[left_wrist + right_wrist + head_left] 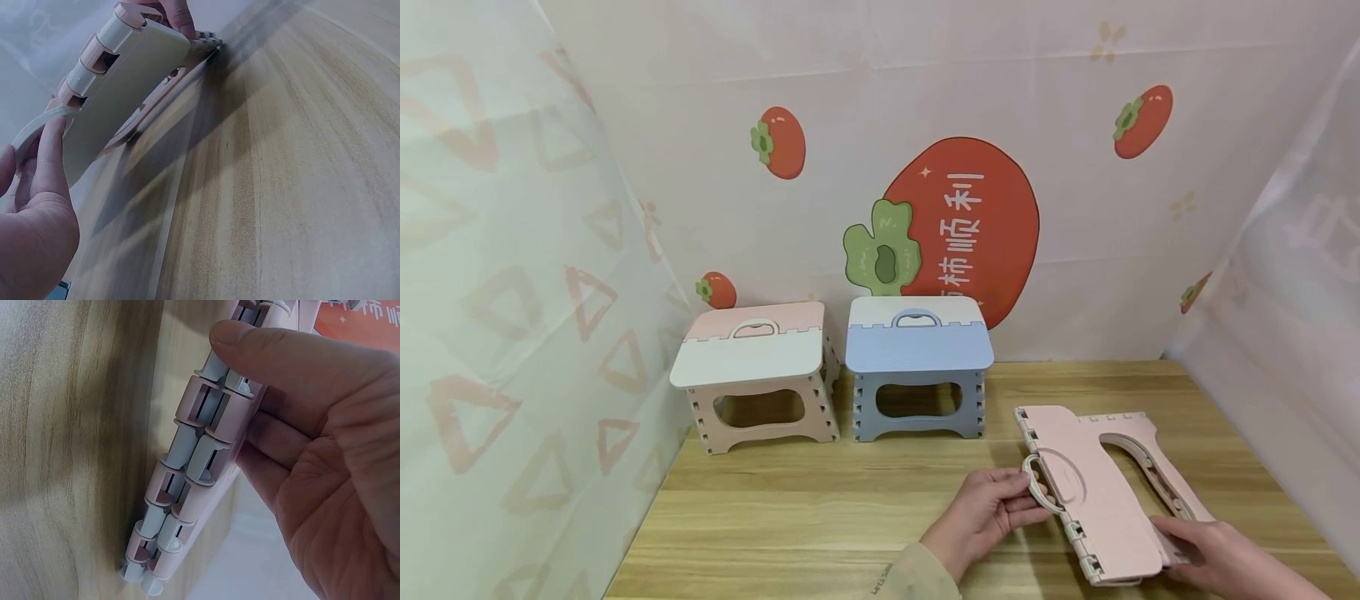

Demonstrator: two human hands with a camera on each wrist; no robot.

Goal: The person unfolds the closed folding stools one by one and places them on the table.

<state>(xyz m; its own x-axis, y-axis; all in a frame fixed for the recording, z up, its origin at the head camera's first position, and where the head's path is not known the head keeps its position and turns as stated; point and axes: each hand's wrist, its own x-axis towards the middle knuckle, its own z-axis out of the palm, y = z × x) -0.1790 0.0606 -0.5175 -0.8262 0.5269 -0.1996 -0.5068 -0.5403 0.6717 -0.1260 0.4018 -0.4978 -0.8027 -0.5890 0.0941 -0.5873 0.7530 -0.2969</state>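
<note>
At the far left hangs a pale sheet printed with outlined triangles (512,417). Next, towards the back of the wood-grain table (812,508), stands an unfolded plastic step stool with a pink-and-white top (752,358) and pink legs, its small arched handle lying across the middle seam. Just to its right, well apart from the hands, stands a matching blue-and-white plastic step stool (917,348), also unfolded, with a large red tomato print (1000,225) on the backdrop behind it. Further right and nearer the front, the left hand (985,517), in a pale sleeve (921,575), has its fingers curled round a white arched handle (1036,496). That handle belongs to a pale pink folding stool (1108,508), at the right of the table, its seat doubled over with the pink half uppermost; the left wrist view shows its white underside tilted, the handle edge raised over the table. A pink leg panel with a long cutout (1165,462) sticks out on its right. The right hand (1217,554) pinches the stool's near end, its thumb over a row of interlocking pink and whitish hinge knuckles (187,450), fingers behind.
</note>
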